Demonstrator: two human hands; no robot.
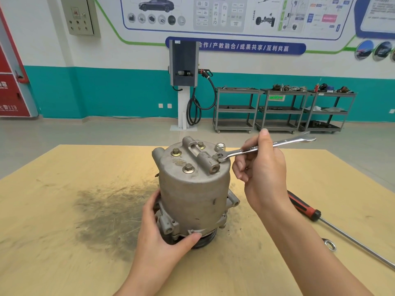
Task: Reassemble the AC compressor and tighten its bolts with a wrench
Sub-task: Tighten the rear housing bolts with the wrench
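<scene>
Compressor (193, 189) stands upright on my wooden table (53, 210), one unit, long axis vertical, pulley end down. I count four bolts on its top cover: three free (176, 152) (201, 144) (188, 167), the fourth (215, 157) under the ring end of my one wrench (267, 145). The wrench runs up and right from it, open end away. My right hand (263, 171) grips its shank; my left hand (159, 229) clasps the compressor's base. One red-handled screwdriver (303, 207) lies to the right
</scene>
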